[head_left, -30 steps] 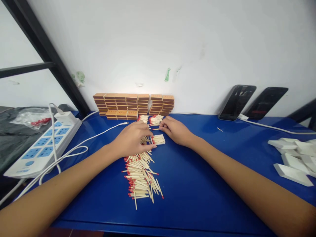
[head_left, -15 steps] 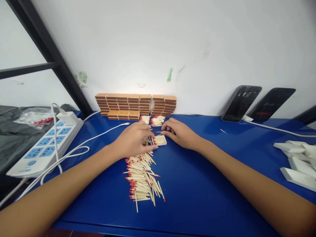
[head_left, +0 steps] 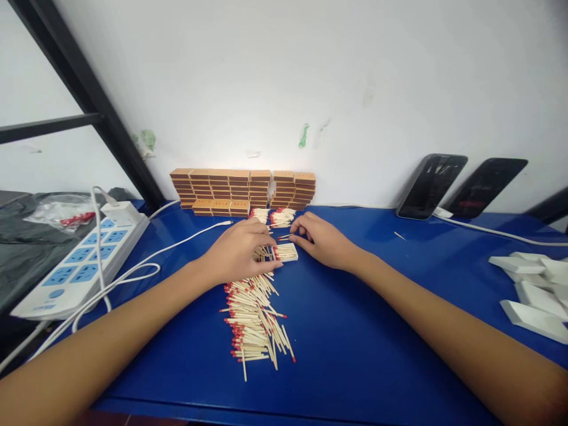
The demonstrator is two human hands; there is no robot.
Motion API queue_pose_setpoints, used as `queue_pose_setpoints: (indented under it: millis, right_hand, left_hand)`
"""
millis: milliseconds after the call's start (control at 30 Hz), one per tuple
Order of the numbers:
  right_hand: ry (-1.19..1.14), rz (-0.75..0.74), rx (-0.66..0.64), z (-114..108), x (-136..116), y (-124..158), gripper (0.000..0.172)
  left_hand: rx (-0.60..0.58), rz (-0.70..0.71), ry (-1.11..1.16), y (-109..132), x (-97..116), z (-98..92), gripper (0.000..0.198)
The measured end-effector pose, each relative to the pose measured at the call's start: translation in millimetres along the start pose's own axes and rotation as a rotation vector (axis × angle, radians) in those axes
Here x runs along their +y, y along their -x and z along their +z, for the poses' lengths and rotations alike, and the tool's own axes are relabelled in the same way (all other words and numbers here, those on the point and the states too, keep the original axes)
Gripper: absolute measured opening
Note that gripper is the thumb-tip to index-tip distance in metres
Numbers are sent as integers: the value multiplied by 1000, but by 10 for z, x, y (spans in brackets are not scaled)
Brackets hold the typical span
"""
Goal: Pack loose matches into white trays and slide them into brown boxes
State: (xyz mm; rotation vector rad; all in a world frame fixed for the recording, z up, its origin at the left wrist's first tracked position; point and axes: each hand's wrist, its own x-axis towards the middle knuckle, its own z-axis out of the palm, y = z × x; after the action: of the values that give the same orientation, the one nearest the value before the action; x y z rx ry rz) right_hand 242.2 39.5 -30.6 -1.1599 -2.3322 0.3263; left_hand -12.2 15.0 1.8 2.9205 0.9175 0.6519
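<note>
A small white matchbox tray (head_left: 286,253) with red-headed matches in it lies on the blue table. My left hand (head_left: 237,248) curves round the tray's left end, thumb on the near side and fingers on the far side. My right hand (head_left: 322,241) pinches a match (head_left: 284,238) just above the tray's far edge, its red head pointing left; a second one may lie alongside. A big heap of loose matches (head_left: 252,319) spreads below my left hand. Two smaller bunches of matches (head_left: 283,217) lie beyond both hands, partly covered by my left fingers.
Stacked matchboxes (head_left: 213,184) line the wall. Left are a power strip (head_left: 84,254), a white cable (head_left: 146,263) and a plastic bag (head_left: 57,210). Two phones (head_left: 430,186) lean against the wall at right, near white empty-looking trays (head_left: 536,296). A stray stick (head_left: 400,235) lies right.
The match in my right hand has risen slightly away from the tray's far edge. My left hand stays at the tray; the view has shifted a little.
</note>
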Motion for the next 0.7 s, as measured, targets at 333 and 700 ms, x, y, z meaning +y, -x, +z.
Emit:
queue_pose_setpoints:
  millis: [333,700]
  right_hand:
    - [17,36,-25,-21,10,-24,10]
    - [102,-49,-21,-291,-283,188,12]
  left_hand:
    - [14,7,11,-1,-17,6,34]
    - [40,-13,28,0,-21,-1,35]
